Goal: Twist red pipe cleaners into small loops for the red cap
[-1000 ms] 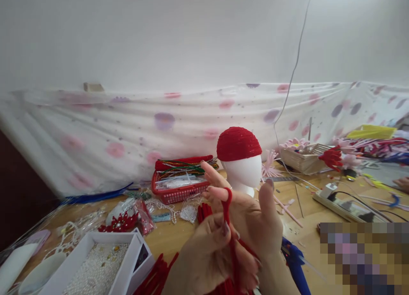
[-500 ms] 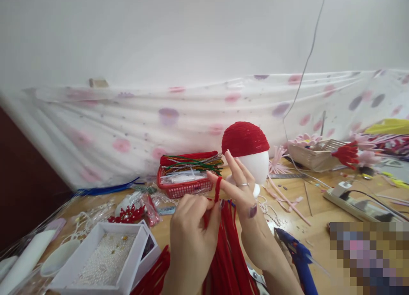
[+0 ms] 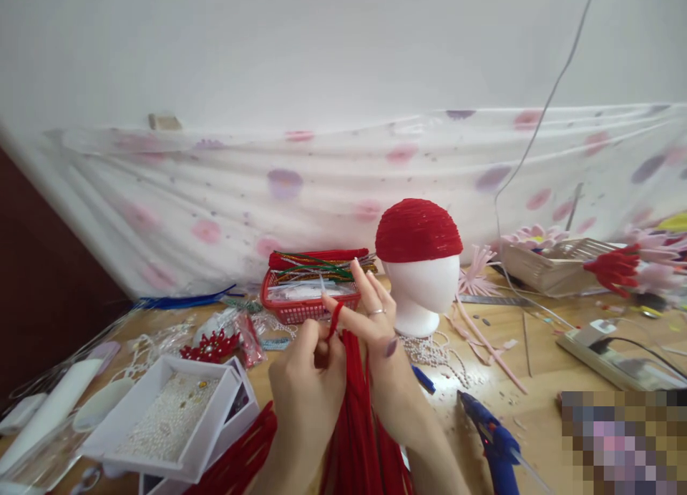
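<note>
My left hand [image 3: 307, 373] is closed in a pinch on a red pipe cleaner [image 3: 335, 317]. A loop of that stem passes over the index finger of my right hand [image 3: 382, 341], whose fingers are stretched out and apart; one wears a ring. Between and below both hands hangs a bundle of long red pipe cleaners [image 3: 357, 416], its lower end cut off by the picture edge. Behind my right hand stands a white foam head [image 3: 426, 291], its crown covered by a red ridged cap [image 3: 418, 230]. Where the left fingertips meet the stem is partly hidden.
A red basket [image 3: 300, 311] of colored stems stands behind my hands. At left sit a white box [image 3: 201, 427] of beads and a red beaded flower [image 3: 212, 346]. To the right are a blue glue gun [image 3: 491, 434], a power strip [image 3: 606, 363] and a wooden tray [image 3: 552, 272].
Both hands and the looped red stem shift left and slightly nearer each other. The camera view shifts a little too, and more of the foam head shows.
</note>
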Demonstrator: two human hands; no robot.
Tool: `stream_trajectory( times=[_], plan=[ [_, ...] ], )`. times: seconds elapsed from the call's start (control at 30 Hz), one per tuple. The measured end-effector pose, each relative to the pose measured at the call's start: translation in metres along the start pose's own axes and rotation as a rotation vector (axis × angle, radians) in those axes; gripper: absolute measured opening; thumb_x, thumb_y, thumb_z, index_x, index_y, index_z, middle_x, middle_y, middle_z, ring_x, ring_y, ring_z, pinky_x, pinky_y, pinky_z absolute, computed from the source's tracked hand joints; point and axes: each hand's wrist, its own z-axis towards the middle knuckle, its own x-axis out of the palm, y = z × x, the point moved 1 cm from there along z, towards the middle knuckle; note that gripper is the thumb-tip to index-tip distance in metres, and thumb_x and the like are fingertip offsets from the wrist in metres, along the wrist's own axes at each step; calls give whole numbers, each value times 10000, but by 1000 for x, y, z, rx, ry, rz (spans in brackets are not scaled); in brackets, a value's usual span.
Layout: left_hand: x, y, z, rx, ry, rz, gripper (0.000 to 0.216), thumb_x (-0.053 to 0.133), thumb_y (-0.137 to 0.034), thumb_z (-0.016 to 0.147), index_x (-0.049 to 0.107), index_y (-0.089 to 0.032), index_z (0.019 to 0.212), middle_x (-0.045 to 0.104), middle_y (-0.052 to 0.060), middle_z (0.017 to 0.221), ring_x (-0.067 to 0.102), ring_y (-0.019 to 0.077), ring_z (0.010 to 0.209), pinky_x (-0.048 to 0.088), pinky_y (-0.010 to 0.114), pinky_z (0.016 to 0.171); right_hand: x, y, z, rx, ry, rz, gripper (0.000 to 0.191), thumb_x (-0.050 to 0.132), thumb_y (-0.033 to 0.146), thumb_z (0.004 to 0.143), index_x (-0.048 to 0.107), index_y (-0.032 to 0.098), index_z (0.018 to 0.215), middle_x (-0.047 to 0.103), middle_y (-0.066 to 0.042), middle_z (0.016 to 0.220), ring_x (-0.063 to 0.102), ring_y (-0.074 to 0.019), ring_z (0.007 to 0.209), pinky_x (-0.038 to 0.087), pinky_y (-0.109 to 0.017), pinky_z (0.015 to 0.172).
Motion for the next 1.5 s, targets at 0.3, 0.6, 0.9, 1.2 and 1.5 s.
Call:
stream_trajectory(
  times=[0.3, 0.6, 0.9, 1.2, 1.5],
  plan=[
    [0, 6, 11, -561, 827, -898, 449, 754, -549, 735, 708, -129, 885, 705, 39, 559, 631, 127, 450, 481, 187, 444, -6, -11, 21, 218, 72, 664, 870, 76, 809, 849, 793, 353, 1037, 432, 66, 1566, 453, -362, 1361, 348, -597, 1121],
    [-1, -3, 6, -429, 748, -825, 337, 789, -400, 692, 546, -194, 581, 394, -115, 293, 264, 36, 220, 237, 166, 290, -11, 2, 20, 153, 99, 818, 928, 27, 775, 874, 827, 305, 901, 526, 23, 1500, 429, -344, 1408, 331, -552, 1157],
    [-23, -22, -14, 71, 113, 279, 252, 630, -265, 762, 473, -226, 569, 430, -23, 458, 321, 130, 438, 141, 296, 517, 14, 19, -6, -104, -112, -210, 671, 285, 759, 889, 686, 335, 1220, 73, 156, 1663, -115, -321, 1535, -47, -613, 1211],
    [-30, -20, -5, -221, 690, -840, 309, 673, -444, 828, 744, -153, 749, 617, 32, 702, 534, 125, 636, 428, 219, 561, -1, 24, 8, 79, 71, 773, 813, 81, 760, 891, 804, 390, 926, 539, 71, 1486, 573, -308, 1268, 514, -550, 992],
    [-11, -12, -12, -467, 1058, -1153, 419, 859, -518, 618, 664, -146, 620, 528, -44, 549, 271, -1, 323, 139, 159, 267, 8, 19, 9, 115, 139, 1002, 802, 103, 755, 902, 800, 394, 738, 694, 27, 1308, 507, -266, 1357, 436, -570, 1075]
  ],
)
